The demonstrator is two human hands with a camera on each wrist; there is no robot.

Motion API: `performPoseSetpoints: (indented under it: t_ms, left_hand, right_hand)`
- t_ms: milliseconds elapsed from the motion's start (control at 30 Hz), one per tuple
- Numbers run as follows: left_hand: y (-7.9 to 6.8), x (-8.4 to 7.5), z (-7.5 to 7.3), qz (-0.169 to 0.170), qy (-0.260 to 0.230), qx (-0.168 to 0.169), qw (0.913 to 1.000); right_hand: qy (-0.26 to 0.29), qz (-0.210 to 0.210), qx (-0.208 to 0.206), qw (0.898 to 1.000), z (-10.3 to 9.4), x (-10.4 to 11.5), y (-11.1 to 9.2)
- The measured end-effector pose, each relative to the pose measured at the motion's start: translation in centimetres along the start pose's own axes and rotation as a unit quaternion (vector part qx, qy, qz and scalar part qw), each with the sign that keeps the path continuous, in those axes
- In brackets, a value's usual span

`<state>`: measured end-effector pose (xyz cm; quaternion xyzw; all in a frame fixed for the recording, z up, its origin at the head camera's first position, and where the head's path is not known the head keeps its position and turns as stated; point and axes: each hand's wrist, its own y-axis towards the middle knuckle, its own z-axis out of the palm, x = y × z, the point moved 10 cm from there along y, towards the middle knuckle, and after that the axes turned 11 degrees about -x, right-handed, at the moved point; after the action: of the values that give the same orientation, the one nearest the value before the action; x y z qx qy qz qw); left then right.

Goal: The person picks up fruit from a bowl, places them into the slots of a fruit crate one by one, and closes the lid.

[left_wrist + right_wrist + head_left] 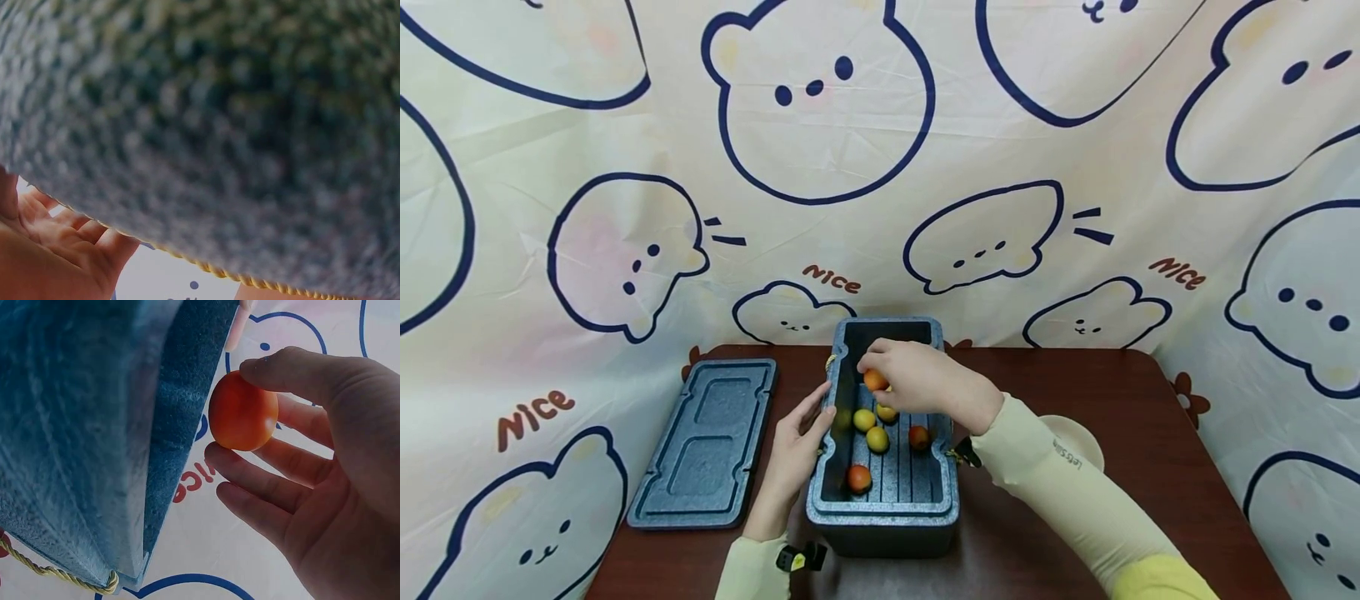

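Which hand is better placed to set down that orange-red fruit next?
Probably the right hand: it already pinches the fruit and, in the head view, appears over the box. The left hand is at the box's left side.

Bright head view, dimmer wrist views, left-wrist box wall (206, 119) blurred

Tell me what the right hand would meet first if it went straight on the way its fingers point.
Probably the box's left inner wall, just beyond the orange fruit that the right hand holds. The hand's height is unclear, so it might pass above that wall instead.
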<state>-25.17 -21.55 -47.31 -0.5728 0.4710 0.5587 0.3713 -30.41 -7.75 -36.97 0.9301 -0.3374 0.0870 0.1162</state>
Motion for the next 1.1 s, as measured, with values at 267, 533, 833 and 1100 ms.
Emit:
performPoseSetpoints:
  t_ms: [267, 533, 833, 1100]
  left_hand:
    - [-0.15, -0.09, 0.08, -0.006, 0.0, 0.001, 1.0]
    - [-0.2, -0.12, 0.06, -0.007, 0.0, 0.003, 1.0]
    - [-0.24, -0.1, 0.03, -0.008, -0.003, 0.003, 1.0]
    - [-0.22, -0.03, -0.01, -0.011, -0.001, 0.003, 0.9999]
  right_hand:
    - [0.003, -0.004, 0.005, 1.0, 0.14, 0.21, -0.09]
    - [-0.012, -0.006, 0.004, 1.0, 0.35, 0.18, -0.22]
    - [-0.014, -0.007, 0.013, 1.0, 0.57, 0.23, -0.36]
    - [-0.002, 0.006, 0.015, 1.0, 0.61, -0.15, -0.78]
